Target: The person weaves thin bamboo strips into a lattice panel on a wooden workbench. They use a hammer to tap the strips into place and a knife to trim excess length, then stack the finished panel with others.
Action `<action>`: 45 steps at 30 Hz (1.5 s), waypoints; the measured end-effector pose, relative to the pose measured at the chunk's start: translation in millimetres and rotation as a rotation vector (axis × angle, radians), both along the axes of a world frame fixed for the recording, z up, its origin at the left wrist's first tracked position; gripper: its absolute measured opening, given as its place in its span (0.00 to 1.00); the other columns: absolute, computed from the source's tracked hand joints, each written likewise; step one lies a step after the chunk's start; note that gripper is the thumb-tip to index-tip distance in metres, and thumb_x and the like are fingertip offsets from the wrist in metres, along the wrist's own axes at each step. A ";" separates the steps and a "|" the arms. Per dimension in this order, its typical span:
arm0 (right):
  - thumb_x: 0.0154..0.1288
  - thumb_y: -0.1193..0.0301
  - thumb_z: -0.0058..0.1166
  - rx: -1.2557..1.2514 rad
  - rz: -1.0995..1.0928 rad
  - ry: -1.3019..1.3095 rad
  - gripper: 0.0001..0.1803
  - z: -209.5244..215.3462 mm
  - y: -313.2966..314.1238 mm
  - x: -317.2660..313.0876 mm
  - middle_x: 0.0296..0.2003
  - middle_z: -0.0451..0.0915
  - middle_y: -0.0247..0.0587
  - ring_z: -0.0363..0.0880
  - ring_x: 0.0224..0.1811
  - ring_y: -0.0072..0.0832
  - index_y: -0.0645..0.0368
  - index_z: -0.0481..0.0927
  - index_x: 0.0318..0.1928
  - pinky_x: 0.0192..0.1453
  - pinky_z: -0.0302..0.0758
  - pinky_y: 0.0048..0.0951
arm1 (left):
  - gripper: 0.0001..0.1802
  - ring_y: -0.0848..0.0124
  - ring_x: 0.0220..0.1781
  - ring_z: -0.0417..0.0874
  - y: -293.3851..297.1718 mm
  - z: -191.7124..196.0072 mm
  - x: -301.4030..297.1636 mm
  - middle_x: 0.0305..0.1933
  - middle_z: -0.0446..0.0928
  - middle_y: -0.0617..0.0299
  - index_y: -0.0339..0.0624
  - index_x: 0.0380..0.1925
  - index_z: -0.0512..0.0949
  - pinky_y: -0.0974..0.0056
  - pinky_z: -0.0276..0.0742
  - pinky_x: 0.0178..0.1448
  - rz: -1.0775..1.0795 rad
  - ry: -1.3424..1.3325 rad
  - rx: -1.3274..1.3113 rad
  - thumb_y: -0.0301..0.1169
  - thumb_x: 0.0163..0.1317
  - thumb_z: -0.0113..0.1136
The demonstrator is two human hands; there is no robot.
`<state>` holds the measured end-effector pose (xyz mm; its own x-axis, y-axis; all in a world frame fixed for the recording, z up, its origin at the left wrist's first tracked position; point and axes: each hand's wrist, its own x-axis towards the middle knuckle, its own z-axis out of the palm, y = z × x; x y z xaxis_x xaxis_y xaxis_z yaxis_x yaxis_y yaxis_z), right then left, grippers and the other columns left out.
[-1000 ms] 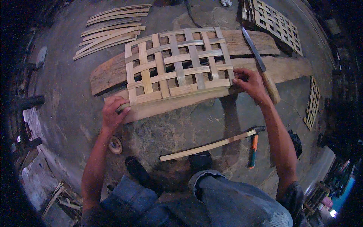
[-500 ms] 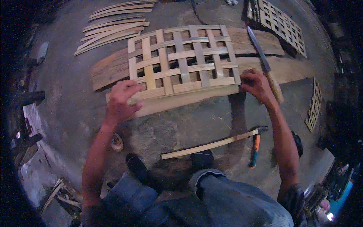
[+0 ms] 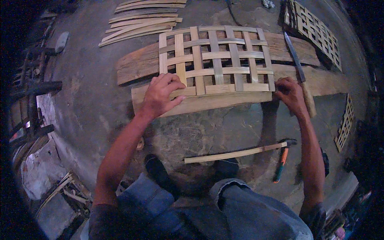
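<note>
A woven lattice panel [image 3: 218, 55] of flat pale strips, bamboo-like, lies across thick wooden boards in front of me. My left hand [image 3: 163, 95] is at its near left corner. The fingers rest on the near strips and the thumb stands apart over the pale front board [image 3: 224, 101]. At the near right corner, my right hand [image 3: 291, 95] has its fingers curled in with the tips close against the panel's edge. Whatever lies between them is hidden. A long knife [image 3: 295, 54] with a wooden handle lies on the boards just beyond my right hand.
Loose strips [image 3: 142, 26] lie on the floor at the far left. More lattice panels [image 3: 316, 34] are stacked far right, and a narrow one [image 3: 345, 124] lies nearer. Near my feet are a single strip [image 3: 232, 154] and a hammer [image 3: 282, 165] with an orange and green handle.
The whole view has swung, so the scene sits further right. My left hand has come inward onto the panel's near left corner. My right hand stays by the right corner.
</note>
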<state>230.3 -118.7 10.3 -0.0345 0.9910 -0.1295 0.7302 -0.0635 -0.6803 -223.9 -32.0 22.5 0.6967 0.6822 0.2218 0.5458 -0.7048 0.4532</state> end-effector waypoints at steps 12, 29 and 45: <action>0.46 0.72 0.70 0.230 0.060 -0.233 0.31 28.7 2.5 -32.5 0.53 0.76 0.47 0.74 0.56 0.45 0.56 0.78 0.55 0.62 0.71 0.41 | 0.25 0.57 0.51 0.79 5.1 3.1 -67.1 0.47 0.79 0.56 0.46 0.46 0.81 0.54 0.73 0.56 0.119 0.012 0.071 0.36 0.44 0.73; 0.66 0.71 0.58 -0.110 -0.243 0.277 0.19 -12.2 37.2 -7.3 0.47 0.82 0.43 0.79 0.49 0.27 0.65 0.77 0.55 0.57 0.74 0.30 | 0.24 0.72 0.34 0.86 10.4 -1.9 -38.6 0.33 0.86 0.58 0.40 0.48 0.80 0.64 0.80 0.41 0.723 -0.123 -0.528 0.36 0.53 0.72; 0.62 0.72 0.61 -0.085 -0.228 0.340 0.18 -15.4 38.9 -9.6 0.44 0.84 0.43 0.80 0.46 0.27 0.67 0.80 0.52 0.54 0.76 0.32 | 0.22 0.72 0.33 0.86 6.8 -3.0 -38.9 0.30 0.86 0.59 0.40 0.46 0.79 0.66 0.79 0.41 0.700 -0.137 -0.554 0.34 0.51 0.72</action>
